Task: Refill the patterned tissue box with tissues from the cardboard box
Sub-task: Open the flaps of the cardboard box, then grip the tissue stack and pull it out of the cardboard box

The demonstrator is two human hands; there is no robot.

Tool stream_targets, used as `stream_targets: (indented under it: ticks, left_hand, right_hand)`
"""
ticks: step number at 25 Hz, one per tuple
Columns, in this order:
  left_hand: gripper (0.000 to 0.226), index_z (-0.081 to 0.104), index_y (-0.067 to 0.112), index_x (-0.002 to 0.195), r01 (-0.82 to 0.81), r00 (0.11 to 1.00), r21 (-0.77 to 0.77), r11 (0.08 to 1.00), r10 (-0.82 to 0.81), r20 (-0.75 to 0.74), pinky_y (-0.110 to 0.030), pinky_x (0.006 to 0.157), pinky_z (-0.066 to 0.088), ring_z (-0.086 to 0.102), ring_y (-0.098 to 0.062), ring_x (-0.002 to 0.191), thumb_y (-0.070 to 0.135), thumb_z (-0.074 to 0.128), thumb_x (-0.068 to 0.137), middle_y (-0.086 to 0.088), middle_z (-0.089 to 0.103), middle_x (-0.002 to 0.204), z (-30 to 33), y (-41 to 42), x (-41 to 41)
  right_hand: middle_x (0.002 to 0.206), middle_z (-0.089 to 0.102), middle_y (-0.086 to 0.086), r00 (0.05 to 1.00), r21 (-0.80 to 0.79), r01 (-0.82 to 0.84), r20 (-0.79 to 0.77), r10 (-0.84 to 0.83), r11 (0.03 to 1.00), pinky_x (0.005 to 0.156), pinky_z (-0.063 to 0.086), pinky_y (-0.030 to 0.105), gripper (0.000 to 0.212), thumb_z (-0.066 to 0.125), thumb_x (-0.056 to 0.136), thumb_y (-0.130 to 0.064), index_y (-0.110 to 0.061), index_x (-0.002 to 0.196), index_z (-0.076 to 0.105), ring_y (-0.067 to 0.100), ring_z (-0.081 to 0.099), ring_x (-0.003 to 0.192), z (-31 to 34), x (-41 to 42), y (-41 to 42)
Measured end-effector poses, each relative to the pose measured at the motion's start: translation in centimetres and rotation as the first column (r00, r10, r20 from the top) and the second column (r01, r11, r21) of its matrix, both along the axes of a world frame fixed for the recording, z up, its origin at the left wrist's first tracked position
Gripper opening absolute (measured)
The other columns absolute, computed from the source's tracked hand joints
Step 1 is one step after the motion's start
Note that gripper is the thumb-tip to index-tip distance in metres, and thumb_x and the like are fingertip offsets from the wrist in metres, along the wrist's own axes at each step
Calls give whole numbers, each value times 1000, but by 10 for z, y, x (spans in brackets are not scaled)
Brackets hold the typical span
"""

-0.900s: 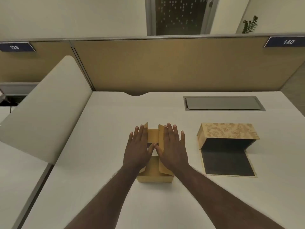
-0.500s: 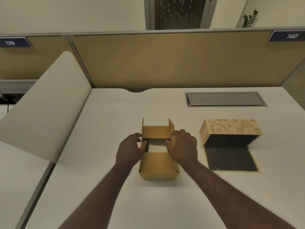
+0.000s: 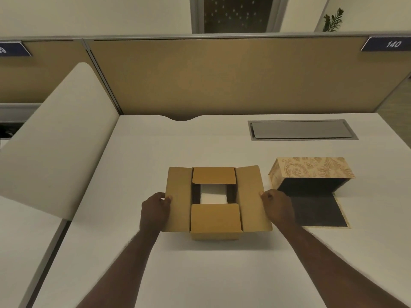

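Observation:
The cardboard box stands in the middle of the white desk with its two long flaps spread flat to either side and its two short flaps still folded inward. White tissues show through the gap between the short flaps. My left hand pinches the outer edge of the left flap. My right hand pinches the outer edge of the right flap. To the right lies the patterned tissue box, tipped on its side, dark inside, with its dark-lined lid lying flat toward me.
A grey cable hatch is set into the desk behind the patterned box. A tan partition closes the back. A white curved side panel rises along the desk's left edge.
My hands went from lying flat on the shut flaps to pulling the two long flaps apart and down to the sides. The tissues inside came into view.

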State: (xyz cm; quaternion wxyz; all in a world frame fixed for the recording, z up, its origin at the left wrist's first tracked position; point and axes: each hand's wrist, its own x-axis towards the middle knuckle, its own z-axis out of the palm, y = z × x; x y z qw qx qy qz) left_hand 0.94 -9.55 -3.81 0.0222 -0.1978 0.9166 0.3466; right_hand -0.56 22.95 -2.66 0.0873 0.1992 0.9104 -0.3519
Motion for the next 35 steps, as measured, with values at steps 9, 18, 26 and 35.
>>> stream_targets:
  ticks: [9,18,26,35]
  left_hand:
    - [42,60,22,124,320,856,-539,779,-481,-187,-46,100,28,51,-25,121,28,66,83,0,60,127,43,49,-38]
    - [17,66,20,96,559,761,-633,535,-634,136,-42,97,22,60,-22,90,29,57,85,3,66,90,34,54,-77]
    - [23,69,17,104,386,804,-449,806,-532,-264,-40,91,34,63,-23,94,25,69,82,-2,69,106,48,54,-115]
    - [20,68,3,97,576,750,-393,717,-654,-96,-38,80,52,64,-29,93,12,51,93,-12,67,101,21,59,-163]
  right_hand:
    - [114,64,6,714,702,-422,-134,687,574,98,34,46,25,60,86,-19,-17,110,62,28,58,109,46,-2,-59]
    - [114,65,3,579,561,-728,193,792,395,103,33,45,39,55,89,-47,-18,115,58,24,59,104,44,18,-82]
    - [96,69,2,667,-50,-711,270,694,702,78,51,30,39,62,83,-55,-17,91,68,16,63,88,56,30,-71]
    - [118,63,0,566,129,-819,344,749,560,85,45,34,53,72,77,-50,-21,119,62,20,59,102,23,40,-86]
